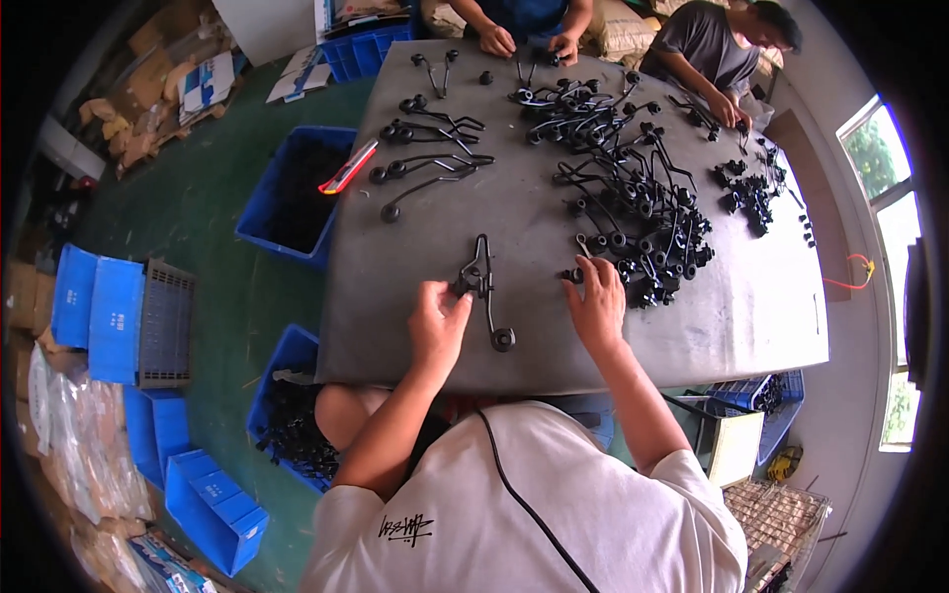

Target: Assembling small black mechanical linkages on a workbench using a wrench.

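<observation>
Head view: I sit at the near edge of a big grey table (415, 336). Along its right half, from the middle to the far edge, lies a large heap of black wire parts (633, 212) with round knobs. Near the left edge some of these parts are laid in a loose row (430, 148), and a red and yellow cutter (348, 166) rests on the left edge itself. On the floor by that edge stands a blue crate (292, 198).

My left hand (438, 321) is near the near edge; its thumb and fingers pinch the black wire piece (484, 287), which lies on the table and ends in a round knob toward me. My right hand (597, 304) touches the near end of the heap, fingers closed on a small black knob (573, 275).

Two other people work at the far edge.
</observation>
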{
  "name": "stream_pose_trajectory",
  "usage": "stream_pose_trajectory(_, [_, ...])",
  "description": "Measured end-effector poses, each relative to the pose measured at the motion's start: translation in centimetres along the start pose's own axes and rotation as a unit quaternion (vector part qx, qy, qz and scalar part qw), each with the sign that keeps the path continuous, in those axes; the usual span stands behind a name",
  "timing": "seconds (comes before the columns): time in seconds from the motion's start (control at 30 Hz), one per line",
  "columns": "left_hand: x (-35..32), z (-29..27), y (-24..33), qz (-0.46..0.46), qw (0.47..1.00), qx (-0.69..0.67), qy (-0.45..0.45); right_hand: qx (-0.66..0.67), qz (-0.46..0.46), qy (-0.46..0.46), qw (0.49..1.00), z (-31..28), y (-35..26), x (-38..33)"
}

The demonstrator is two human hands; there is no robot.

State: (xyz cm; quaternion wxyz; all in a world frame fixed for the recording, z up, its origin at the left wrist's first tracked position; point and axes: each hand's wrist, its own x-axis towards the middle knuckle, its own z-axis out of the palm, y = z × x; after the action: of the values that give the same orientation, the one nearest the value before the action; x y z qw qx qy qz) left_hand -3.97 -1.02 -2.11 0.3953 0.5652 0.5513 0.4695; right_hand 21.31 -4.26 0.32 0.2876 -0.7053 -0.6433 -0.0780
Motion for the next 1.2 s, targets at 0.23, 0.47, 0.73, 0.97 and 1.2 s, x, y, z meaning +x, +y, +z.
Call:
stream_pose_trajectory(0.23, [0.7,-1.0,1.5,-0.09,0.981,-0.164,-0.056,0.022,-0.041,-0.12,0.992,0.1,3.1,0.9])
stream_pose_trajectory(0.47, [0.4,-0.3,0.9,-0.12,0.959,-0.24,-0.09,0.152,-0.112,-0.288,0.939,-1.2,-1.7,-0.1])
stream_pose_trajectory(0.73, [0.4,-0.6,1.5,-0.136,0.953,-0.247,-0.114,0.116,-0.099,-0.159,0.975,-0.6,-2.3,-2.9])
stream_pose_trajectory(0.97, [0.2,-0.6,1.7,-0.131,0.965,-0.195,-0.116,0.33,0.01,-0.105,0.938,-0.4,-6.1,-0.9])
stream_pose_trajectory(1.2, [0.2,-0.9,1.9,-0.149,0.968,-0.158,-0.127,0.395,0.04,-0.151,0.905,0.0,-8.3,1.1])
